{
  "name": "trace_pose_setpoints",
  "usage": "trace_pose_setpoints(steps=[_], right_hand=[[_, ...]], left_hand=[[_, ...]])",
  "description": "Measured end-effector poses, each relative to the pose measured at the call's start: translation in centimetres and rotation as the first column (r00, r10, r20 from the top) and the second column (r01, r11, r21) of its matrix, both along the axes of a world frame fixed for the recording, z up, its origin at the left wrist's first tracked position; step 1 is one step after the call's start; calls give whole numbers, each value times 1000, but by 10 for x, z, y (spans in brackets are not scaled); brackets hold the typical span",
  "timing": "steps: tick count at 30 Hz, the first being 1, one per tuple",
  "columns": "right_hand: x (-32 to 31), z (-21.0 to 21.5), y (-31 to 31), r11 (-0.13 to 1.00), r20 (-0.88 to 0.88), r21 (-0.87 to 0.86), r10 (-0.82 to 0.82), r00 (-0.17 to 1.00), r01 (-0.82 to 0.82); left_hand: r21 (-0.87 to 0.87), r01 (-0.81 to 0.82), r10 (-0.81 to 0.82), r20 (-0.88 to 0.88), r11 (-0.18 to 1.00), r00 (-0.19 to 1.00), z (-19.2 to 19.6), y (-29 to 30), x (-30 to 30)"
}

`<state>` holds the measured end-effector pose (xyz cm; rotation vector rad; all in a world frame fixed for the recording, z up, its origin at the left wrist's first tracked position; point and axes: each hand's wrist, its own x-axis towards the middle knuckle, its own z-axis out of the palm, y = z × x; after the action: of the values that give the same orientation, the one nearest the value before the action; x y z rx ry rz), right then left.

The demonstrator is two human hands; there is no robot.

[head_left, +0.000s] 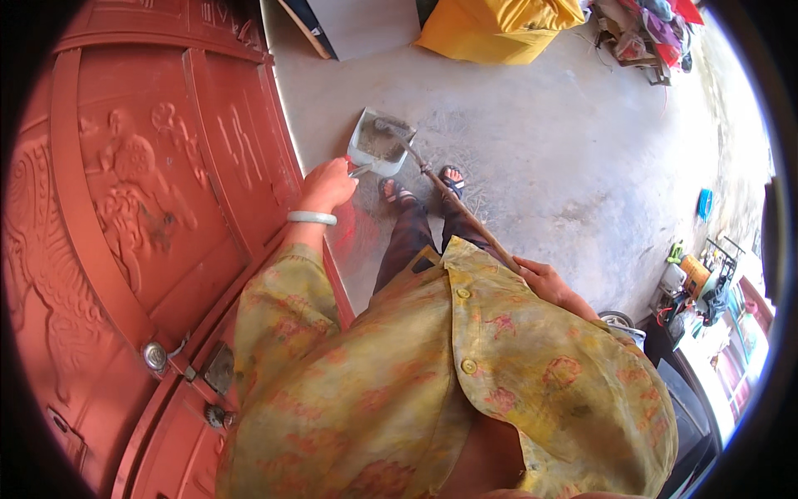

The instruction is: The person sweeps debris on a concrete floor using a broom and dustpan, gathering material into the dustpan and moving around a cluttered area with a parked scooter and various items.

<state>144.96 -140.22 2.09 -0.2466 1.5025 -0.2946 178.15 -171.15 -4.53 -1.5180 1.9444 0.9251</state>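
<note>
My left hand point(330, 185), with a pale bangle on its wrist, is closed around the handle of a light grey dustpan point(384, 166). The pan lies on the floor just ahead of my sandalled feet, with grey-brown dirt in it. A broom point(467, 213) with a long wooden stick slants down from my right side. Its head rests in the pan, over the dirt. Near my right hip, my right hand point(544, 281) is wrapped around the upper part of the stick. The stick's top end is hidden by the hand and my shirt.
A red embossed metal door point(141, 183) stands close along my left. Ahead are a grey panel point(378, 29), a yellow bag point(499, 33) and a heap of mixed items point(652, 37). Clutter point(694, 279) and a small blue object point(705, 205) lie to the right on the concrete floor point(549, 133).
</note>
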Motion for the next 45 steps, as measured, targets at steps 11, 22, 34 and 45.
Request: trace_pose_setpoints(steps=[11, 22, 34, 45], right_hand=[[-23, 33, -30, 990, -43, 134, 42, 998, -36], [-34, -24, -68, 988, -42, 100, -113, 993, 116], [-50, -21, -76, 919, 182, 112, -392, 902, 377], [-56, -22, -92, 959, 120, 64, -283, 952, 277]], left_hand=[[19, -35, 35, 41, 999, 999, 15, 8, -3], [-8, -57, 57, 8, 998, 998, 0, 15, 4], [16, -55, 55, 32, 998, 998, 3, 10, -2], [14, -48, 48, 28, 999, 998, 1, 9, -2]])
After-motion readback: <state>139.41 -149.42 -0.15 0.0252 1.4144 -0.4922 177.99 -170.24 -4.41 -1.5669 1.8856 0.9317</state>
